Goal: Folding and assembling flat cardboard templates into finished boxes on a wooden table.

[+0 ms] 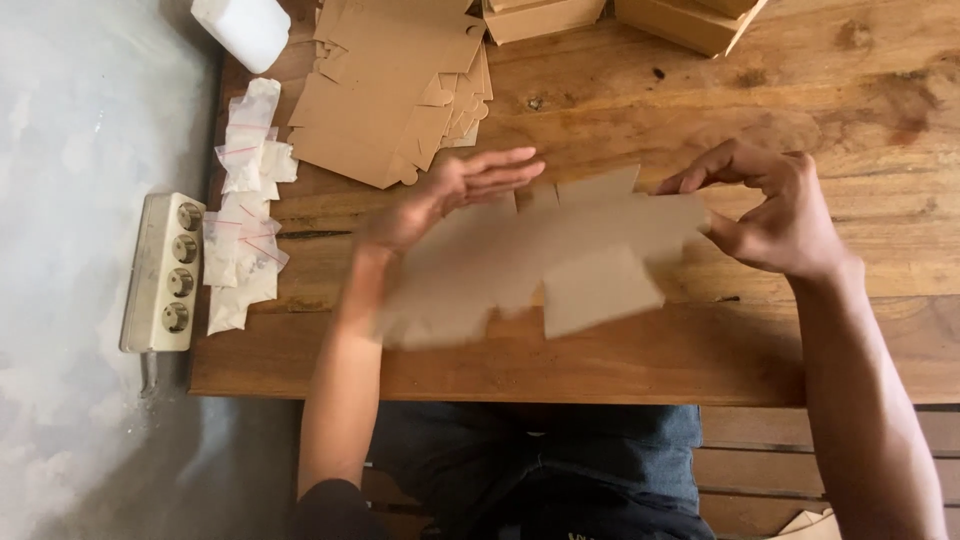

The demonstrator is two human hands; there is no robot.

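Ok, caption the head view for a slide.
Two hands, left and right, hold a flat cardboard blank above a wooden table.

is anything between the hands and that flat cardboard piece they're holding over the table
Nothing visible. The right hand pinches the right edge of the flat cardboard blank directly; the open left hand lies against its blurred left part. The blank stack and plastic bags lie off to the left.

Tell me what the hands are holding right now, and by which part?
A flat brown cardboard box blank. The right hand pinches its right edge between thumb and fingers; the left hand lies open against its blurred left part, grip unclear.
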